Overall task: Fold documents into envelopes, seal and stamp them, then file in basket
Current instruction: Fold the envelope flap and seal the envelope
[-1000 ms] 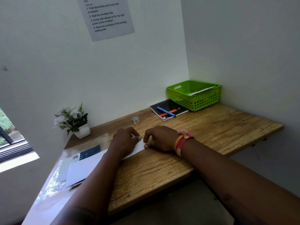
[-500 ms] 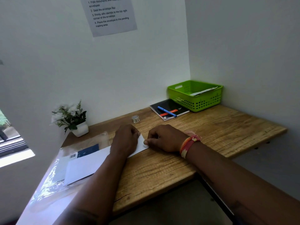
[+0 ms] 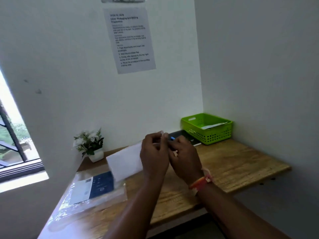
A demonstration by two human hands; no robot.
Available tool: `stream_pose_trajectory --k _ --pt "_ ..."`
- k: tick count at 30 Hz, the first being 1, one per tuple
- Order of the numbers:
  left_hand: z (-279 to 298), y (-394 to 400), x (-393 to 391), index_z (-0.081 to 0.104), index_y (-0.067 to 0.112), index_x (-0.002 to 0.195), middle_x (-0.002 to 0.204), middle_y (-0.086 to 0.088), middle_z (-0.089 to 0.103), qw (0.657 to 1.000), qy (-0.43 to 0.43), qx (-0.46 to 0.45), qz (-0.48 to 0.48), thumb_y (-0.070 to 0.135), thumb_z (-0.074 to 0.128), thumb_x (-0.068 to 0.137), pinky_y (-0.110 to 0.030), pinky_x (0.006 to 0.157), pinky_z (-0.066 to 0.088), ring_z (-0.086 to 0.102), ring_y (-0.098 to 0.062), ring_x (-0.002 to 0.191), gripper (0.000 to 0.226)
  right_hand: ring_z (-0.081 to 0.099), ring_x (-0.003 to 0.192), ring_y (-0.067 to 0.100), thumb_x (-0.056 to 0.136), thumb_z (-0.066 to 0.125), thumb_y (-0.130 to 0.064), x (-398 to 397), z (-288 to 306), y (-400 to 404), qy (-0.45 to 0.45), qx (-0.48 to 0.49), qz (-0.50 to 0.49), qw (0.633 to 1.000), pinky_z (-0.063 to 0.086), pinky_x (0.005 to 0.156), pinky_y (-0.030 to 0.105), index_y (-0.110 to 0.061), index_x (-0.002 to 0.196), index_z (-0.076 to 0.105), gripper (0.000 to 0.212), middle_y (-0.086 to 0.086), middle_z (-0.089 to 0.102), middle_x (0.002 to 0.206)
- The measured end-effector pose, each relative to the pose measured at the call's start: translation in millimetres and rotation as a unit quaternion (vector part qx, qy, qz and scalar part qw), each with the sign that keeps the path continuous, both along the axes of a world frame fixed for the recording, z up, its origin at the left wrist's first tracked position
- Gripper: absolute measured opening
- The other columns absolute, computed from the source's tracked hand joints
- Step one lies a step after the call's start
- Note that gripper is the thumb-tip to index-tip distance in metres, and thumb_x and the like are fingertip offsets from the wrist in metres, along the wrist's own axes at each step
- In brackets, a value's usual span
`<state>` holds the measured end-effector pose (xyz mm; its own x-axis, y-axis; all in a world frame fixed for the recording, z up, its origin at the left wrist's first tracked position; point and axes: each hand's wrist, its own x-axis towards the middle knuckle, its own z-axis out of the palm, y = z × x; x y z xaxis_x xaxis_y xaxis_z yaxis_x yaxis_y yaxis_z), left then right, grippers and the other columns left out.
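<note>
A white envelope [image 3: 125,161] is lifted off the wooden desk [image 3: 233,168], tilted, its right end held between both hands. My left hand [image 3: 153,152] grips that end with curled fingers and thumb. My right hand [image 3: 183,157], with a red and orange band at the wrist, has its fingers curled at the same end, pinching it; the exact contact is blurred. The green basket [image 3: 209,137] stands at the back right corner against the wall, with white paper [image 3: 214,125] lying inside.
A clear plastic pack with blue-and-white paper [image 3: 96,187] lies at the desk's left. A small potted plant [image 3: 91,145] stands by the back wall. A dark notebook with a blue pen [image 3: 179,136] lies left of the basket. An instruction sheet [image 3: 131,40] hangs on the wall.
The envelope lay flat on the desk under both hands; now both hands have raised it off the surface. The view has tilted upward.
</note>
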<state>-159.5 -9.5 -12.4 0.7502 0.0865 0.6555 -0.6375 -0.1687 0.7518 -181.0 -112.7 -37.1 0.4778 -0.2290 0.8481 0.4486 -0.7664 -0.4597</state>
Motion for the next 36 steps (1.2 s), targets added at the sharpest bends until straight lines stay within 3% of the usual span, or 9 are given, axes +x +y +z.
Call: stream_pose_trajectory --k 3,6,11,15,18,21,29,33,36 --pt "21.3 -12.6 -12.6 0.065 0.026 0.103 0.085 0.015 0.068 0.997 0.044 -0.062 -0.001 0.039 0.069 0.095 -0.006 0.069 0.043 0.065 0.006 0.080 0.015 0.056 0.088 0.012 0.089 0.063 -0.020 -12.1 9.4 -1.7 -0.082 -0.032 0.000 0.996 0.047 0.075 0.028 -0.018 0.108 0.073 0.021 -0.003 0.054 0.096" --pt "34.2 -9.6 -11.0 0.070 0.028 0.099 0.088 0.008 0.074 0.988 0.080 -0.123 -0.047 0.032 0.067 0.097 -0.027 0.078 0.056 0.071 -0.007 0.086 0.006 0.052 0.124 0.013 0.089 0.063 -0.027 -21.0 12.1 -10.2 -0.074 -0.076 0.005 0.994 0.046 0.099 0.033 -0.027 0.139 0.056 0.050 -0.002 0.054 0.132" --pt "11.2 15.2 22.9 0.074 0.014 0.103 0.097 -0.009 0.077 0.946 0.255 -0.138 -0.142 0.018 0.066 0.098 -0.045 0.078 0.063 0.076 -0.026 0.088 0.010 0.018 0.153 0.017 0.095 0.050 -0.025 -16.7 -19.0 -24.1 0.136 -0.222 -0.085 0.962 0.023 0.119 0.038 -0.034 0.157 0.022 0.069 -0.002 0.025 0.164" --pt "-43.4 41.3 48.0 0.070 0.012 0.118 0.103 -0.008 0.071 0.930 0.365 -0.005 -0.037 0.022 0.069 0.096 -0.035 0.069 0.059 0.069 -0.023 0.091 0.024 0.032 0.146 0.022 0.098 0.045 -0.038 -7.8 -41.9 -26.7 0.323 -0.275 -0.008 0.906 0.026 0.118 0.040 -0.035 0.153 0.034 0.057 -0.001 0.037 0.158" --pt "-49.5 51.5 58.2 0.071 0.018 0.115 0.112 0.000 0.069 0.936 0.303 0.172 0.055 0.027 0.072 0.093 -0.033 0.085 0.053 0.061 -0.014 0.097 0.023 0.042 0.139 0.018 0.095 0.043 -0.059 -3.2 -43.6 -26.9 0.370 -0.278 0.013 0.886 0.032 0.115 0.037 -0.037 0.149 0.042 0.058 -0.005 0.045 0.153" --pt "-52.9 50.7 56.9 0.063 0.022 0.122 0.117 -0.004 0.068 0.927 0.210 0.294 0.100 0.026 0.067 0.096 -0.022 0.073 0.041 0.058 -0.013 0.094 0.026 0.034 0.144 0.015 0.090 0.040 -0.071 -3.2 -42.8 -25.8 0.403 -0.271 0.035 0.874 0.026 0.118 0.040 -0.041 0.148 0.041 0.066 -0.010 0.037 0.158" --pt "-60.4 44.2 46.7 0.054 0.021 0.135 0.135 -0.012 0.051 0.908 0.130 0.376 0.134 0.019 0.059 0.100 -0.029 0.083 0.043 0.058 -0.026 0.115 0.035 0.038 0.142 0.015 0.101 0.040 -0.051 -3.6 -36.4 -27.6 0.419 -0.247 0.064 0.871 0.030 0.116 0.039 -0.037 0.145 0.048 0.046 -0.009 0.041 0.156" --pt "-60.1 48.2 44.6 0.062 0.028 0.128 0.134 -0.007 0.055 0.849 0.106 0.498 0.144 0.026 0.055 0.100 -0.041 0.096 0.050 0.054 -0.025 0.118 0.028 0.038 0.142 0.014 0.100 0.041 -0.052 -2.8 -36.7 -26.8 0.421 -0.246 0.063 0.871 0.030 0.117 0.040 -0.039 0.144 0.048 0.046 -0.011 0.039 0.157" --pt "-60.8 43.1 42.7 0.065 0.029 0.128 0.144 -0.002 0.055 0.868 0.080 0.490 0.031 0.034 0.053 0.101 -0.032 0.101 0.041 0.052 -0.022 0.129 0.029 0.040 0.140 0.015 0.101 0.040 -0.049 -3.2 -36.3 -26.6 0.415 -0.252 0.060 0.872 0.032 0.115 0.041 -0.040 0.145 0.046 0.045 -0.011 0.042 0.155"
